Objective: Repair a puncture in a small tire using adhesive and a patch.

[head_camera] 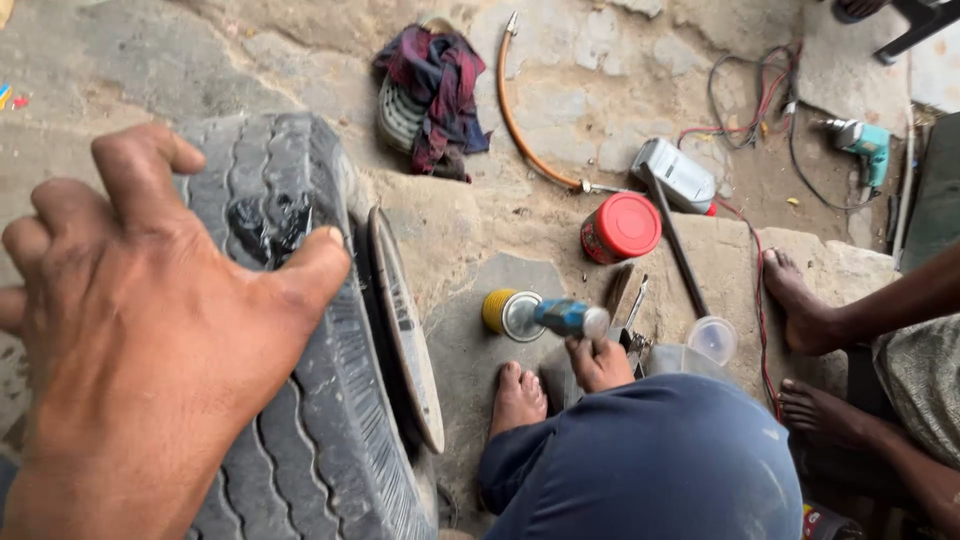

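My left hand (140,340) fills the near left, fingers spread, lying on the tread of a worn black tyre (330,440) that stands upright on the ground. My thumb tip is next to a shiny black patch (265,225) on the tread. My right hand (598,362) is low beyond my blue-trousered knee (650,460) and grips a small blue tube (568,318). The tube's end is close to an open yellow tin (505,313) on the ground. My bare foot (517,398) rests just below the tin.
A round metal disc (405,335) leans against the tyre. On the stone ground lie a red-lidded tin (622,228), a grey device (678,175), an orange hose (520,125), a rag bundle (432,90), wires and a teal drill (862,145). Another person's bare feet (800,300) are at right.
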